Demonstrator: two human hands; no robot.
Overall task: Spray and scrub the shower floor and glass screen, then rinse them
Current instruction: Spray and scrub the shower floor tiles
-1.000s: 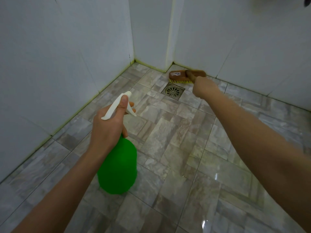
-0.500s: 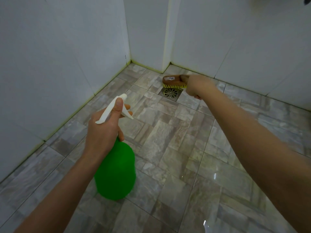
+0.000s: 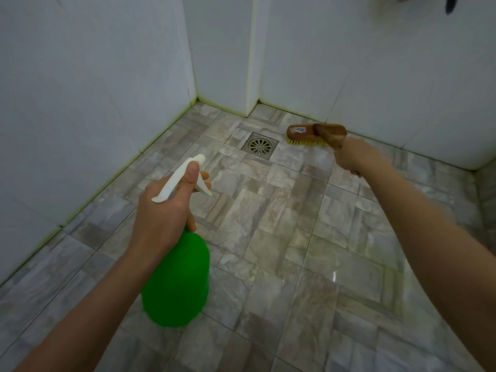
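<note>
My left hand (image 3: 163,218) grips the neck of a green spray bottle (image 3: 178,283) with a white trigger head, held above the grey stone-tile shower floor (image 3: 281,237), nozzle pointing toward the far corner. My right hand (image 3: 354,155) holds the handle of a brown wooden scrub brush (image 3: 308,133). Its yellow bristles rest on the floor just right of the metal drain (image 3: 259,145), close to the back wall. No glass screen shows in this view.
White tiled walls (image 3: 80,103) close in the floor on the left and at the back, with a protruding wall corner (image 3: 253,76) behind the drain. Wet sheen glints on the tiles at the lower right. A dark fitting hangs at the top right edge.
The brush has swept from over the drain to its right, toward the back wall. The spray bottle has stayed in roughly the same place, while the camera view has shifted slightly.
</note>
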